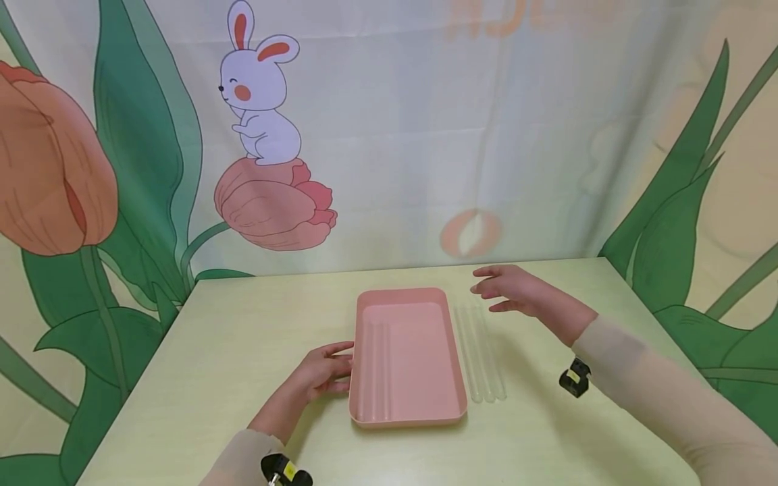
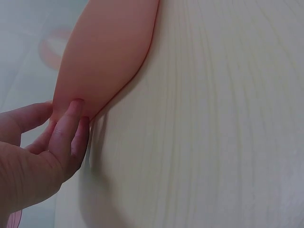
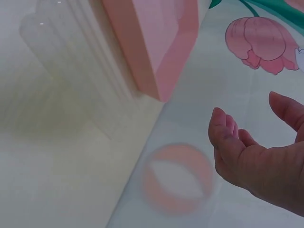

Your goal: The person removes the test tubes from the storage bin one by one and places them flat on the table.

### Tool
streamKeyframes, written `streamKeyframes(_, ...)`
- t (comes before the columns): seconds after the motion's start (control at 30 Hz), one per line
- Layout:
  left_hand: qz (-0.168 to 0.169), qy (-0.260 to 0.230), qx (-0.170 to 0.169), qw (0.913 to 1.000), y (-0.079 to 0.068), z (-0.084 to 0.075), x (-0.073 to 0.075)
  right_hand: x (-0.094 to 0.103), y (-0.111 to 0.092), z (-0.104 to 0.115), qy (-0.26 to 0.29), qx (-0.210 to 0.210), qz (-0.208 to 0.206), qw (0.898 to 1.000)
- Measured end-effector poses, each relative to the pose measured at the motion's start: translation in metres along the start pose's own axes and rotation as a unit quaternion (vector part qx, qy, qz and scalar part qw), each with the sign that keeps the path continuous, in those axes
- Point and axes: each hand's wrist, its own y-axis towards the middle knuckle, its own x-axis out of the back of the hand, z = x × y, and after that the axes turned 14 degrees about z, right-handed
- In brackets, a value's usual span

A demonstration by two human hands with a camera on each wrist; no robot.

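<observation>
A pink rectangular tray (image 1: 425, 364) lies on the table with its long sides running away from me. Along its left inner side lie clear tubes (image 1: 377, 378), faint against the pink. Just right of the tray, three clear round-ended tubes (image 1: 482, 358), like test tubes, lie side by side on the tabletop. My left hand (image 1: 325, 371) rests its fingertips against the tray's left outer wall, as the left wrist view also shows on the pink wall (image 2: 109, 52). Raised near the far ends of the loose tubes, my right hand (image 1: 507, 289) has loosely bent, spread fingers and holds nothing.
The pale wood-grained table (image 1: 255, 337) ends at a printed cloth backdrop (image 1: 389, 135) with a rabbit and tulips, which hangs close behind the tray. A small black camera (image 1: 574, 378) sits at the right wrist, another (image 1: 286, 470) at the left.
</observation>
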Motion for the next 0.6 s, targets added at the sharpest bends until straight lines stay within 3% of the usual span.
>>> streamKeyframes(0.3, 0.008, 0.001, -0.002, 1.0, -0.001, -0.001, 0.0, -0.01, 0.0, 0.036, -0.008, 0.008, 0.026, 1.0)
streamKeyframes(0.6, 0.015, 0.0, -0.005, 0.9999, -0.003, 0.0, -0.001, -0.025, 0.01, 0.052, -0.018, 0.007, 0.047, 0.999)
